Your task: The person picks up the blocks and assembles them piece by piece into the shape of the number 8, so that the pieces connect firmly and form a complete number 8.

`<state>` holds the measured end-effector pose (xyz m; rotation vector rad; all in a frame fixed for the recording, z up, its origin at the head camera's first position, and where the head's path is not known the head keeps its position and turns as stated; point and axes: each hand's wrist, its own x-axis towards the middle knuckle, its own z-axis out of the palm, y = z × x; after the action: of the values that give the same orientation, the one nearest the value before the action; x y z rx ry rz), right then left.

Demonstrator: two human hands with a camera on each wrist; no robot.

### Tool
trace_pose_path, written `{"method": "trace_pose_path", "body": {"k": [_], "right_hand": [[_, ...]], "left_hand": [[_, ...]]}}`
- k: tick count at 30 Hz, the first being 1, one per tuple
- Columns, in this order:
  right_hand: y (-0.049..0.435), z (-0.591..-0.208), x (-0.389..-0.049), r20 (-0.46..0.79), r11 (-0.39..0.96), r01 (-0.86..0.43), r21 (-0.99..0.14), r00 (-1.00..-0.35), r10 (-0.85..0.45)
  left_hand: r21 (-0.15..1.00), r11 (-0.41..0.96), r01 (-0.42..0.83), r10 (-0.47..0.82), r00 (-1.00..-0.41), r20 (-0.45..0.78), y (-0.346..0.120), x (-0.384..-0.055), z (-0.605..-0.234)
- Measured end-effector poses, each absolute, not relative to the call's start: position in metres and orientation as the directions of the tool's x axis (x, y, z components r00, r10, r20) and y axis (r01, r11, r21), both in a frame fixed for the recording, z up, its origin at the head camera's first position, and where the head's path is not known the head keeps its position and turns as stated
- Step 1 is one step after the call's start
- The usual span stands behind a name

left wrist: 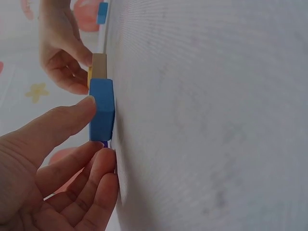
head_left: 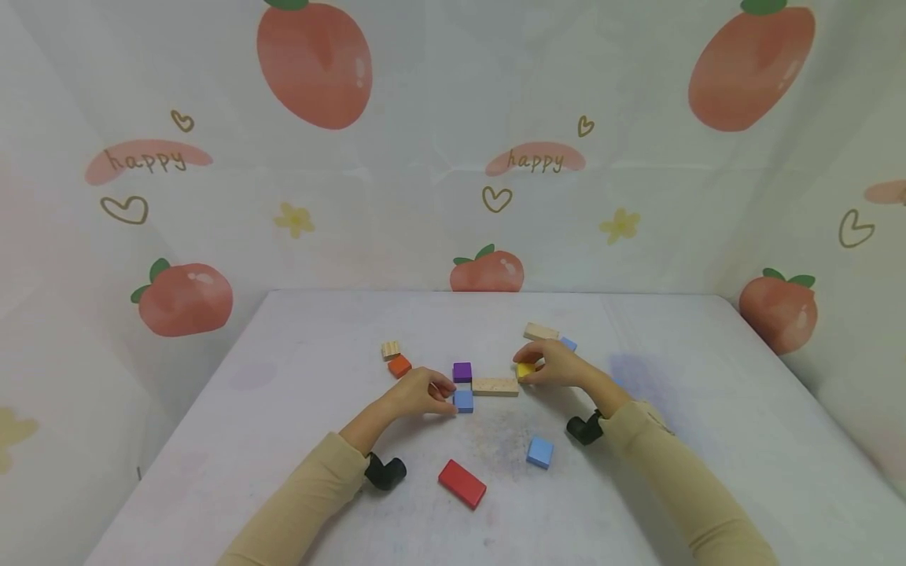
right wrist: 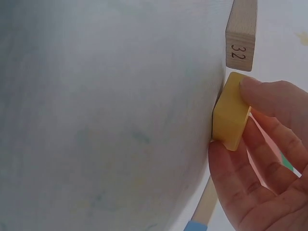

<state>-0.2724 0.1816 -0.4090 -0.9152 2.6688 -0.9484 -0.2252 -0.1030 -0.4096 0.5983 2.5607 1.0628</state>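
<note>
Both half-curled, left hand (head_left: pixel 416 393) pinches blue block (head_left: pixel 464 402), right hand (head_left: pixel 557 364) yellow block (right wrist: pixel 232 113).

Left grip (head_left: pixel 419 391) at blue block (head_left: pixel 463 402), right grip (head_left: pixel 557 364) on yellow block (head_left: pixel 524 371), plank (head_left: pixel 495 387) between

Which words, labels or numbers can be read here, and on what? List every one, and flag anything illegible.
"happy": left pink patch on the backdrop, head view.
"happy": middle pink patch on the backdrop, head view.
"32": end of the wooden block beside the yellow block, right wrist view, turned sideways.
Right pink patch, cut off at the head view's edge: no text legible.
</note>
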Motion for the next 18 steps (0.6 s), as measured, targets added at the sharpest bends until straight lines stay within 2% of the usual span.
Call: {"method": "trace_pose_path", "body": {"k": [12,18], "right_hand": [[0.1812,-0.4111,-0.2742,0.037,0.611,-0.498,-0.615,-0.792,-0.609],[0.1825,-0.4110,-0.2731,0.028,0.595,-0.464,-0.656,-0.803,-0.595]], "left_hand": [[0.726,0.640,0.250,0.479,-0.869,-0.124,-0.1030,-0.2254,-0.4103],[0.724,0.640,0.256,0.482,-0.868,-0.119,-0.1029,-0.2258,-0.4102]]}}
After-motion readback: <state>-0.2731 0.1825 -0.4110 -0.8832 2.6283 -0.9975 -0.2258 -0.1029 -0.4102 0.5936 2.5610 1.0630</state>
